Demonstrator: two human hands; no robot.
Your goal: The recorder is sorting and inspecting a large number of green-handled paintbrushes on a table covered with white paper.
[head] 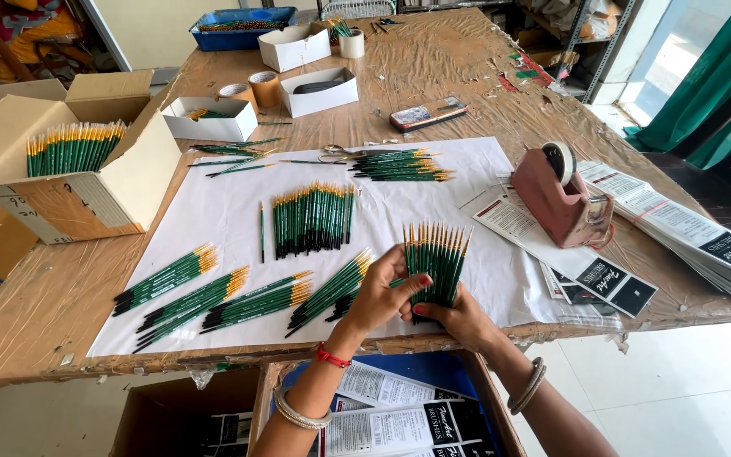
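Both hands gripped brush bundle [435, 262] at near surface [52, 296] edge: right hand [465, 320] clenched its base, left hand [380, 294] fingers pinched its side. Long axis upright, tips pointing away. Loose piles lay further left, tape dispenser [562, 201] beyond right.

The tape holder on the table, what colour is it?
The tape holder is dusty reddish-pink, in the head view.

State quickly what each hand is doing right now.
Left hand: closed on the bundle of green brushes.
Right hand: closed on the same bundle, from below.
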